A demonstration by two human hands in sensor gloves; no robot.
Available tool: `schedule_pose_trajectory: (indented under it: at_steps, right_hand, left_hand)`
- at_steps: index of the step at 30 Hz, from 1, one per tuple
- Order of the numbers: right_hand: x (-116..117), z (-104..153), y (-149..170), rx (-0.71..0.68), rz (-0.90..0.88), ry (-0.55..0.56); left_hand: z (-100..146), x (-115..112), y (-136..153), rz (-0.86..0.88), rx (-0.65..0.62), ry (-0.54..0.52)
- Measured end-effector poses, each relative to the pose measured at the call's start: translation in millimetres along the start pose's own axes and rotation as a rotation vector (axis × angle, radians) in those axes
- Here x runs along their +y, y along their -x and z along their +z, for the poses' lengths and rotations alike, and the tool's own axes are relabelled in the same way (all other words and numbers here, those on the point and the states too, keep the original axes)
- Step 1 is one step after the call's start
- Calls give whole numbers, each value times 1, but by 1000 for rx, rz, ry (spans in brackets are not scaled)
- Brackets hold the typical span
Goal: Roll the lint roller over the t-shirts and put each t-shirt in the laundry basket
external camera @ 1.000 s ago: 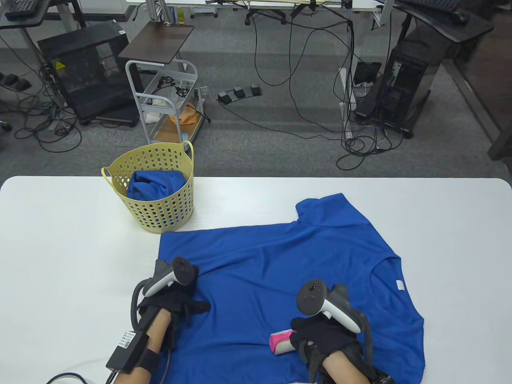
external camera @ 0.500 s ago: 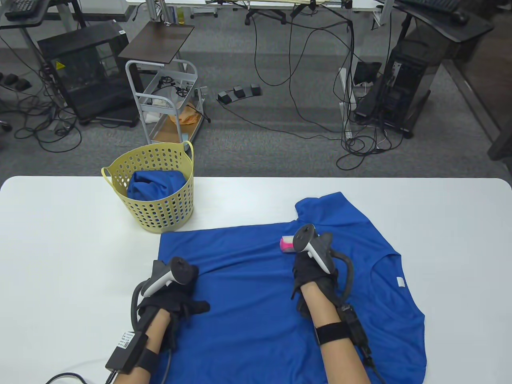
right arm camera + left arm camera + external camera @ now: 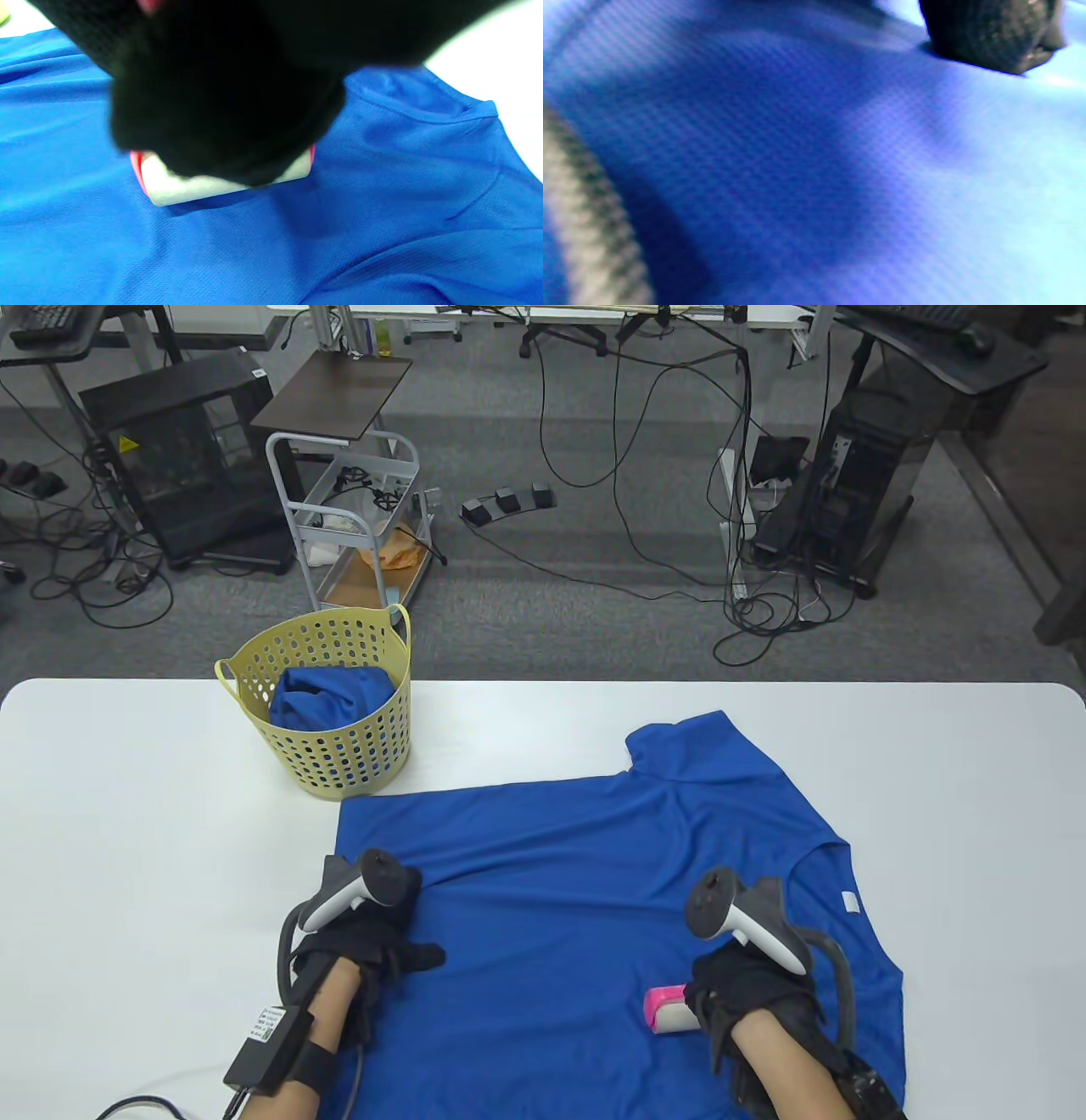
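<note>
While your right hand (image 3: 747, 997) grips the lint roller (image 3: 666, 1011) | unrolled t-shirt (image 3: 594, 848) lies far-left | left hand (image 3: 373, 946) flat, pinning cloth.

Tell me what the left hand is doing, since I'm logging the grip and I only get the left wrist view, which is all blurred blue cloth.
Observer: The left hand rests flat on the spread t-shirt, near its left edge.
Operator: And the roller?
Observer: The right hand grips the lint roller on the shirt's near part.
Operator: Anything in the basket?
Observer: Yes, the laundry basket holds bunched blue cloth.
</note>
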State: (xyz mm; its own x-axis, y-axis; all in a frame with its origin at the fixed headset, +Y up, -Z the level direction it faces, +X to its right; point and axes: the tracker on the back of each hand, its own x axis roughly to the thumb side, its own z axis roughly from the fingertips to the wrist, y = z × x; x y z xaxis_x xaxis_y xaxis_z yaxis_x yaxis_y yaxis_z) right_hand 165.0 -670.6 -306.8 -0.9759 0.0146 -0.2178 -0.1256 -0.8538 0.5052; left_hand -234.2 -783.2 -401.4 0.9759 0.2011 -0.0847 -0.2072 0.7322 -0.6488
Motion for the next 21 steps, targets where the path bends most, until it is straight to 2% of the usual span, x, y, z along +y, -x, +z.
schedule_pose_trajectory:
  at_steps: [3, 6, 11, 13, 15, 17, 19, 21]
  right_hand:
    - [-5, -14, 1, 59, -41, 77]
    - [-17, -40, -1, 116, -109, 147]
    - [-34, -109, -11, 218, -118, 270]
    - [-35, -141, -12, 196, -117, 253]
    - [-33, -157, -10, 203, -168, 243]
    - [-33, -160, -5, 189, -226, 255]
    - [-39, -145, 2, 173, -227, 245]
    - [-49, -119, 14, 123, -163, 227]
  left_hand:
    - [0, -1, 1, 12, -6, 1]
    - [0, -2, 2, 26, -13, -7]
    - [0, -1, 2, 26, -14, 1]
    - [0, -1, 2, 27, -14, 1]
    - [0, -1, 2, 27, -14, 3]
    - [0, -1, 3, 29, -12, 3]
    - [0, -1, 3, 28, -10, 5]
    - [0, 0, 2, 28, -9, 8]
